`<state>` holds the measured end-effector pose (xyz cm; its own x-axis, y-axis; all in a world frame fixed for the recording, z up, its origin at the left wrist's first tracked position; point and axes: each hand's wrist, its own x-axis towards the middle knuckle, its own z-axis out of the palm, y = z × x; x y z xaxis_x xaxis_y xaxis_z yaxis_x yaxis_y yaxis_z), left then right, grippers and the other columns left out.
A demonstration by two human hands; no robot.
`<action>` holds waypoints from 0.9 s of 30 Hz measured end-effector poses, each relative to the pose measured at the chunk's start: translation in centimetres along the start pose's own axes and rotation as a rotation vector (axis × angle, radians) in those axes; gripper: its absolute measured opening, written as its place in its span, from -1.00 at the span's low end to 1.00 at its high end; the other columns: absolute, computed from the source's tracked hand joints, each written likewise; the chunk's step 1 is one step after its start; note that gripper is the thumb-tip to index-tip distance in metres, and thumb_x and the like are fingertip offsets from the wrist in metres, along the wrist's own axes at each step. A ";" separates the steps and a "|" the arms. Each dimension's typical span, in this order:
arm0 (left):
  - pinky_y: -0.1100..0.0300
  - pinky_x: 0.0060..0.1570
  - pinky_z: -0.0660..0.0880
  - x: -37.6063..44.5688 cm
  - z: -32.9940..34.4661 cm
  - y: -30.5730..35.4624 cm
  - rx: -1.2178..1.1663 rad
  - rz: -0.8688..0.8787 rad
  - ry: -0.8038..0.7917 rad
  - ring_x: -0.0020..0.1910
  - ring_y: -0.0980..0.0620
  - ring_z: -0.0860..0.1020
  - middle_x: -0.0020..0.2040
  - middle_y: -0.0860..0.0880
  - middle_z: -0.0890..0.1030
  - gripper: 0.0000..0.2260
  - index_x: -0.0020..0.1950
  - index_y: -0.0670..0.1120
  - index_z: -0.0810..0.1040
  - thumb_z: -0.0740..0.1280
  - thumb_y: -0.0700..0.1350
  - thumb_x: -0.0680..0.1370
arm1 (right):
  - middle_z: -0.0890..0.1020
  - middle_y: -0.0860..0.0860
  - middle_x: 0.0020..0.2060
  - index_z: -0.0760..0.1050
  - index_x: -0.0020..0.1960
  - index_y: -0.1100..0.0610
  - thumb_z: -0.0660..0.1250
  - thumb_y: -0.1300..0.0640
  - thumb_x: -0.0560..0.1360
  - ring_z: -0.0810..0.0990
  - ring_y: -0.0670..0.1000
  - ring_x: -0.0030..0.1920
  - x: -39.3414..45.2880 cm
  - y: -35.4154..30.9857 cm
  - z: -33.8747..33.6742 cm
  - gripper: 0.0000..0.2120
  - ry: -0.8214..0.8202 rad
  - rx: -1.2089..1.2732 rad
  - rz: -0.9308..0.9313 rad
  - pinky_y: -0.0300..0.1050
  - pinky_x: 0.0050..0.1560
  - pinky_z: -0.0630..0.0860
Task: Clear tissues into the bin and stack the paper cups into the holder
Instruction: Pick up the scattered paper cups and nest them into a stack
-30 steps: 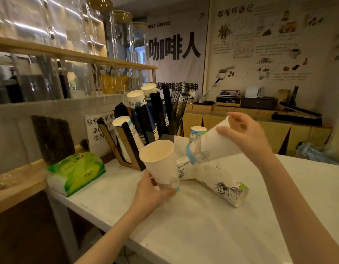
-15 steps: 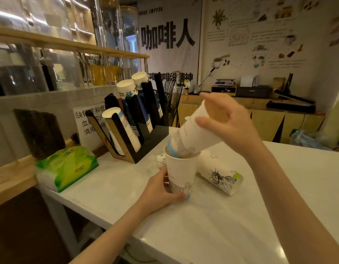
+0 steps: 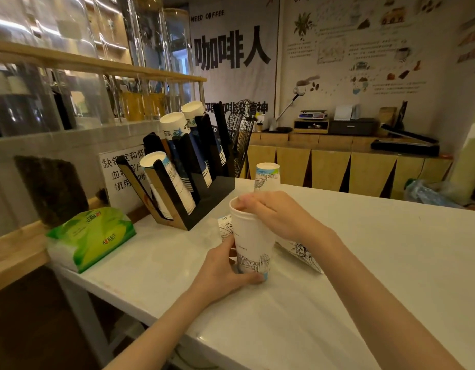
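Observation:
A white paper cup (image 3: 251,236) with a line drawing stands upright on the white counter (image 3: 364,276). My left hand (image 3: 223,271) grips its base. My right hand (image 3: 273,214) lies over its rim, fingers curled on the cup nested inside. Behind them a cup stack (image 3: 300,249) lies on its side, and one cup (image 3: 267,176) stands upside down farther back. The black cup holder (image 3: 204,193) at the left holds three slanted rows of cups.
A green tissue pack (image 3: 94,233) lies at the counter's left end by a wooden ledge. A black wire rack (image 3: 243,132) stands behind the holder. A paper sign (image 3: 118,172) leans on the glass partition. A far counter (image 3: 337,156) carries a scale and boxes.
My right hand has pushed the cup it held down into the cup in my left hand, which now rests upright on the counter. The view has shifted slightly lower.

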<state>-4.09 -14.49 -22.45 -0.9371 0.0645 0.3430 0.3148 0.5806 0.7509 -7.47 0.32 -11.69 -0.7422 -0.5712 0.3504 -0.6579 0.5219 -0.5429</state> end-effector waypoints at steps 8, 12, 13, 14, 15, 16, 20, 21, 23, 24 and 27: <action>0.51 -0.14 0.44 0.3 0.0 -0.8 -0.009 -0.052 -0.079 0.01 0.42 0.45 0.02 0.38 0.46 -0.35 0.05 0.42 0.19 0.50 0.24 0.12 | 0.59 -0.19 -0.04 0.52 0.04 -0.10 0.13 -0.07 0.50 0.53 -0.17 0.04 0.4 3.5 -3.9 -0.77 0.314 0.241 0.075 -0.21 0.00 0.44; 0.46 -0.19 0.45 0.3 -0.3 -0.6 -0.161 -0.088 -0.063 0.05 0.34 0.46 0.06 0.37 0.44 -0.36 0.05 0.45 0.20 0.52 0.12 0.16 | 0.54 0.02 0.17 0.39 0.26 0.07 0.23 -0.07 0.46 0.50 -0.02 0.08 0.0 7.1 -3.7 -0.59 0.224 0.046 0.287 -0.14 -0.01 0.44; 0.43 -0.18 0.46 0.2 -0.4 -0.6 -0.225 -0.093 -0.033 0.07 0.32 0.47 0.07 0.35 0.44 -0.43 0.05 0.43 0.23 0.46 0.06 0.23 | 0.50 0.07 0.21 0.34 0.29 0.08 0.25 -0.09 0.44 0.49 0.02 0.12 -0.1 7.6 -3.3 -0.52 0.157 0.024 0.345 -0.09 0.04 0.45; 0.40 -0.16 0.48 0.1 -0.6 -0.6 -0.270 -0.089 -0.002 0.09 0.29 0.48 0.10 0.32 0.45 -0.52 0.05 0.41 0.27 0.36 -0.01 0.28 | 0.47 0.11 0.26 0.30 0.33 0.08 0.27 -0.11 0.42 0.47 0.05 0.16 -0.3 8.1 -2.8 -0.46 0.096 0.010 0.398 -0.05 0.08 0.45; 0.36 -0.14 0.48 0.0 -0.8 -0.5 -0.279 -0.075 0.033 0.09 0.25 0.48 0.11 0.26 0.47 -0.56 0.06 0.38 0.30 0.26 -0.08 0.31 | 0.43 0.12 0.29 0.25 0.35 0.08 0.29 -0.13 0.40 0.45 0.08 0.20 -0.3 8.5 -2.4 -0.40 0.049 -0.002 0.440 -0.02 0.10 0.44; 0.34 -0.14 0.47 -0.1 -1.0 -0.5 -0.252 -0.054 0.075 0.08 0.23 0.49 0.10 0.21 0.49 -0.57 0.05 0.34 0.33 0.20 -0.14 0.32 | 0.40 0.13 0.32 0.22 0.37 0.08 0.31 -0.15 0.38 0.44 0.10 0.21 -0.3 8.8 -2.0 -0.34 0.017 -0.014 0.469 -0.01 0.10 0.44; 0.36 -0.15 0.39 1.9 -3.1 -0.5 0.016 0.038 0.290 -0.01 0.20 0.48 0.05 0.08 0.50 -0.68 0.07 0.11 0.42 0.18 -0.28 0.46 | 0.42 0.12 0.30 0.14 0.40 0.06 0.37 -0.18 0.31 0.46 0.06 0.04 0.1 9.5 -1.0 -0.22 -0.070 -0.001 0.509 -0.15 -0.19 0.44; 0.37 -0.09 0.38 2.8 -3.8 -0.5 0.097 0.050 0.308 0.01 0.20 0.45 0.10 0.05 0.47 -0.70 0.15 0.05 0.41 0.21 -0.25 0.48 | 0.44 0.12 0.28 0.14 0.39 0.06 0.39 -0.18 0.29 0.46 0.05 0.00 0.1 9.6 -0.8 -0.20 -0.083 0.001 0.507 -0.18 -0.27 0.42; 0.26 0.14 0.34 4.6 -4.8 -0.8 0.280 0.070 0.253 0.18 0.12 0.37 0.25 0.01 0.39 -0.60 0.29 0.00 0.34 0.30 -0.17 0.47 | 0.46 0.11 0.25 0.14 0.39 0.05 0.42 -0.19 0.25 0.47 0.05 -0.04 0.1 9.8 -0.8 -0.17 -0.090 -0.018 0.516 -0.20 -0.34 0.40; 0.18 0.24 0.30 5.3 -5.0 -1.2 0.368 0.078 0.186 0.28 0.06 0.32 0.33 -0.01 0.35 -0.50 0.34 -0.01 0.29 0.36 -0.12 0.44 | 0.47 0.10 0.24 0.14 0.39 0.04 0.43 -0.19 0.23 0.48 0.05 -0.05 0.0 9.9 -0.8 -0.15 -0.090 -0.037 0.528 -0.19 -0.32 0.42; -0.07 0.39 0.22 6.5 -4.3 -2.5 0.502 0.065 -0.029 0.43 -0.04 0.17 0.46 -0.04 0.20 -0.24 0.43 0.02 0.14 0.46 0.01 0.33 | 0.48 0.09 0.21 0.14 0.38 0.03 0.45 -0.20 0.18 0.51 0.07 -0.02 -0.2 10.4 -0.6 -0.10 -0.107 -0.101 0.565 -0.04 -0.09 0.54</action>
<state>-10.32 -18.98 -19.66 -0.9239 0.1320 0.3592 0.2683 0.8927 0.3621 -14.23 6.20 -16.92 -0.9679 -0.2453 -0.0543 -0.1769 0.8190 -0.5458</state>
